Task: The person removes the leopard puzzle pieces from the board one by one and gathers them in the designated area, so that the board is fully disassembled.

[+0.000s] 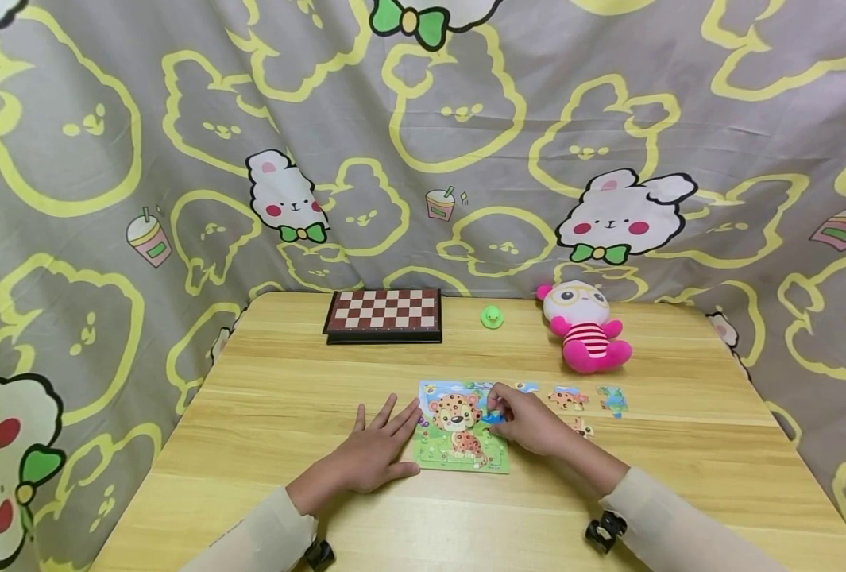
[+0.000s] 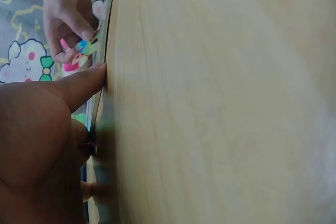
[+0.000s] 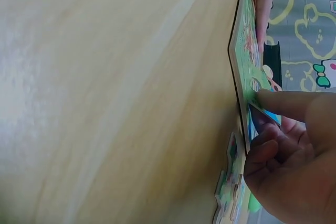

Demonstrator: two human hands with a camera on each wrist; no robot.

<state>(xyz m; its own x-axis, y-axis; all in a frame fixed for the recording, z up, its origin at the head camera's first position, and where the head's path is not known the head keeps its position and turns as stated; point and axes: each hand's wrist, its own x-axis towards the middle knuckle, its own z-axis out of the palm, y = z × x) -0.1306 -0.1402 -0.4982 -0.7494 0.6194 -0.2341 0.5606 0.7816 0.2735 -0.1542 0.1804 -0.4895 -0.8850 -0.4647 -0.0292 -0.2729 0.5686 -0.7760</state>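
A jigsaw puzzle board (image 1: 433, 453) with a cartoon leopard on green grass lies flat on the wooden table. My left hand (image 1: 376, 454) rests along its left side, fingers spread and the thumb near the lower left corner. At the board's right side, my right hand (image 1: 537, 425) pinches a blue and green puzzle piece (image 3: 272, 116) between thumb and fingers. In the right wrist view that piece is tilted against the board's surface, partly covered by the fingers. Loose pieces, one spotted (image 1: 568, 397) and one blue-green (image 1: 614, 401), lie to the right of the board.
Another loose piece (image 1: 582, 428) lies beside my right forearm. Behind the board stand a checkered board-game box (image 1: 385, 311), a small green duck toy (image 1: 492, 317) and a pink-and-white plush toy (image 1: 589, 342). A patterned curtain (image 1: 365, 103) hangs along the table's back edge.
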